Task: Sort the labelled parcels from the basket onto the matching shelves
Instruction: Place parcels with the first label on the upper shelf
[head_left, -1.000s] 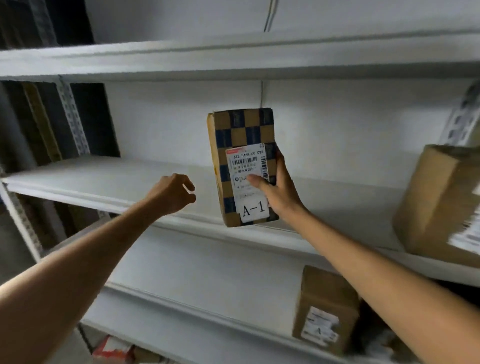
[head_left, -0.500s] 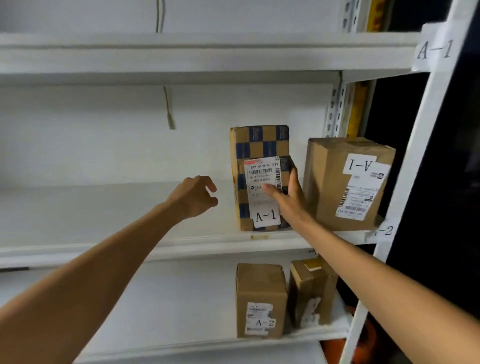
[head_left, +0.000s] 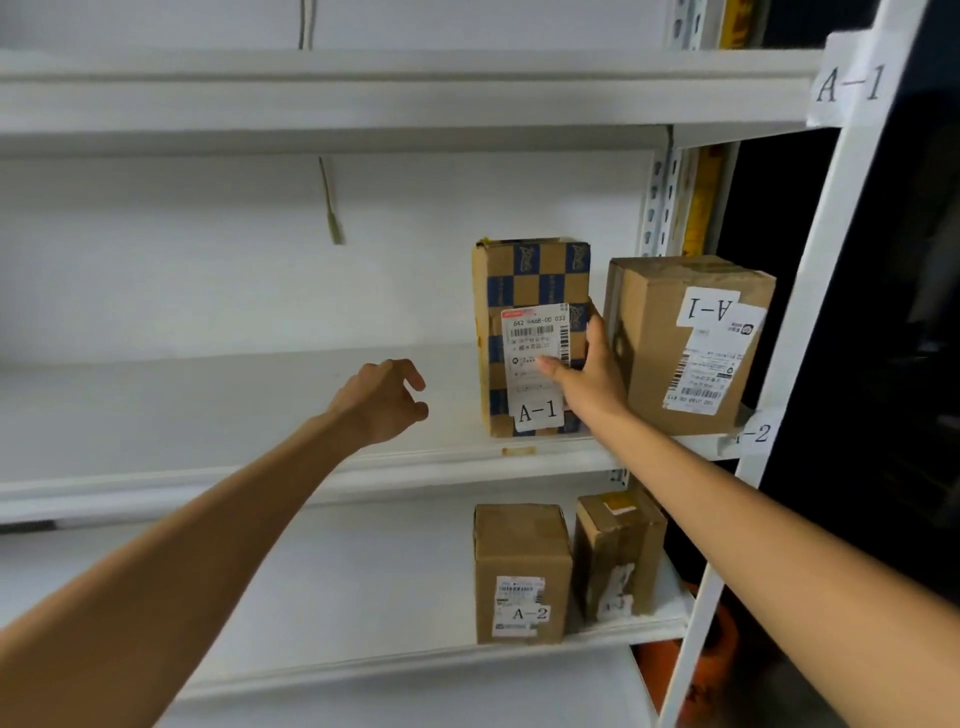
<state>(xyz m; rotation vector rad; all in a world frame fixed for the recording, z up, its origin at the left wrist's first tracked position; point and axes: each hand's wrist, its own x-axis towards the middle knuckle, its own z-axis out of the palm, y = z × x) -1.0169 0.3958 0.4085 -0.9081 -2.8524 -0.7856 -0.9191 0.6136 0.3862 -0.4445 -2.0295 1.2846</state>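
Head: checkered parcel (head_left: 530, 291) labelled "A-1", right hand (head_left: 589, 371) touching.

- The blue-and-tan checkered cardboard parcel (head_left: 530, 291) is standing upright on the white metal middle shelf (head_left: 208, 415), just left of the plain brown cardboard box (head_left: 685, 343).
- Two small brown cardboard boxes (head_left: 522, 551) are sitting side by side on the white lower shelf (head_left: 363, 597), beneath them.

Single head-worn view, wide-angle, facing forward into the white shelving (head_left: 395, 457) at close range, both forearms reaching in from the lower edge; no second view to compare
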